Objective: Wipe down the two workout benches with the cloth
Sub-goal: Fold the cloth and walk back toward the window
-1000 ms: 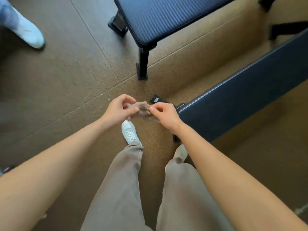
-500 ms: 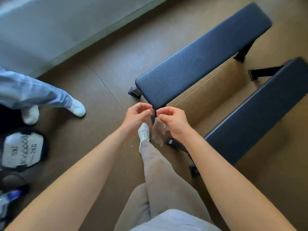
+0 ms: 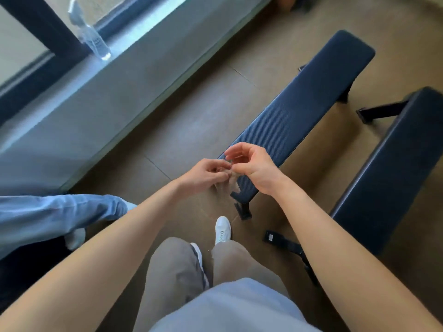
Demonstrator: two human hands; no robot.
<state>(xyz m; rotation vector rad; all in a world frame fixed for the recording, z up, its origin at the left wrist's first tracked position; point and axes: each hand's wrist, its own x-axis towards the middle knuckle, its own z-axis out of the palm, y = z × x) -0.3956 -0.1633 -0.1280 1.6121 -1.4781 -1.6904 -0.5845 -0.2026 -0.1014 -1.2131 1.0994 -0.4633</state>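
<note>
The left hand [image 3: 203,174] pinches the thin cloth [image 3: 231,184] over the near end of 1 bench [image 3: 299,109]. The right hand [image 3: 255,168] has half-curled fingers; its hold I cannot tell.

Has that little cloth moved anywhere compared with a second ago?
Yes. The cloth has gone from beside the right-hand bench to the near end of the bench by the window.

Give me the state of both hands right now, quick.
Left hand: pinching the cloth.
Right hand: fingers curled at the cloth's top; whether it grips cannot be told.
</note>
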